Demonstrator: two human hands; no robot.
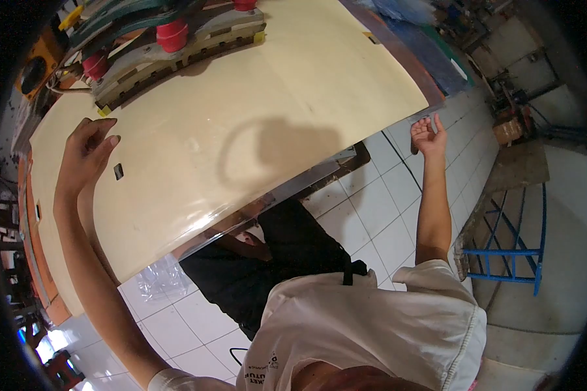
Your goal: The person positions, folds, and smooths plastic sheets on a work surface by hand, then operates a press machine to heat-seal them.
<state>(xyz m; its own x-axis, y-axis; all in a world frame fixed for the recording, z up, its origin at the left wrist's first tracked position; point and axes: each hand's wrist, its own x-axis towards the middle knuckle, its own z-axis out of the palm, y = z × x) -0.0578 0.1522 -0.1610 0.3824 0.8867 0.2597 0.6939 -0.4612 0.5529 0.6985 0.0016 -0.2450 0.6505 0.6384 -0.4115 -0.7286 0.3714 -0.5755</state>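
Note:
My left hand (87, 153) hovers over or rests lightly on the left part of a large cream sheet (195, 150); contact is not clear. Its fingers are bent, with a gap between thumb and forefinger and nothing visible in them. Just right of the wrist is a small dark rectangle (118, 172) on the sheet. At the sheet's right corner my right hand (429, 135) is palm up, fingers loosely curled and thumb apart. Its fingertips are near a clear plastic edge (424, 117); whether they touch it I cannot tell.
A clamp-like machine bar (182, 62) with red knobs (171, 35) stands on the sheet's far side. Below the near edge are a dark tray-like part (352, 163) and my legs. Crumpled clear plastic (163, 277) lies on the tiled floor. A blue metal frame (509, 247) stands right.

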